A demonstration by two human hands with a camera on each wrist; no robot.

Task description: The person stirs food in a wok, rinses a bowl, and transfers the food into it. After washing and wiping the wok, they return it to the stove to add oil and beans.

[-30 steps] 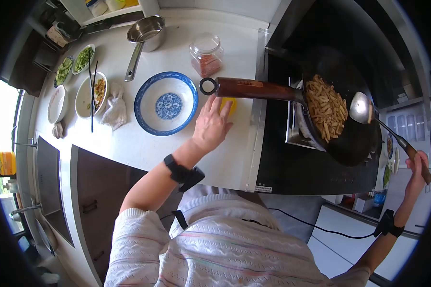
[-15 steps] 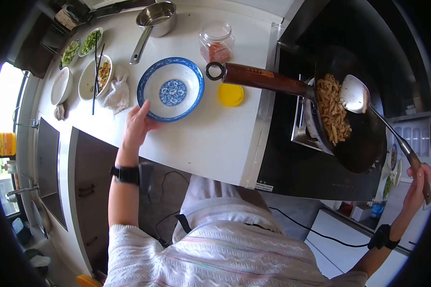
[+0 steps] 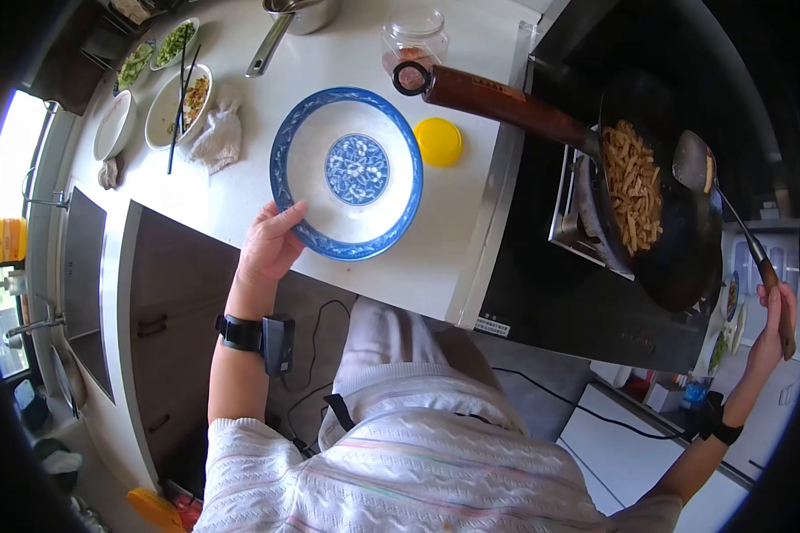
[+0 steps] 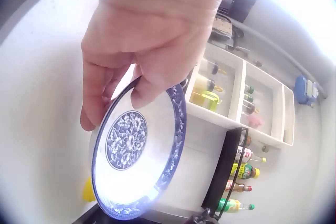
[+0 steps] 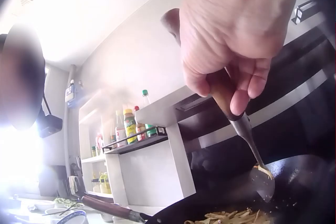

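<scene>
A left hand (image 3: 271,249) grips the near rim of a blue-and-white bowl (image 3: 347,173), lifted above the white counter (image 3: 240,191) left of a yellow lid (image 3: 439,141); right of it, a wok (image 3: 667,222) of noodles (image 3: 633,186) sits on the stove, where the right hand (image 3: 773,324) clasps the handle of a ladle (image 3: 695,164) held over the pan

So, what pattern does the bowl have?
The bowl is white, with blue rim and blue floral centre; head view shows it best.
</scene>
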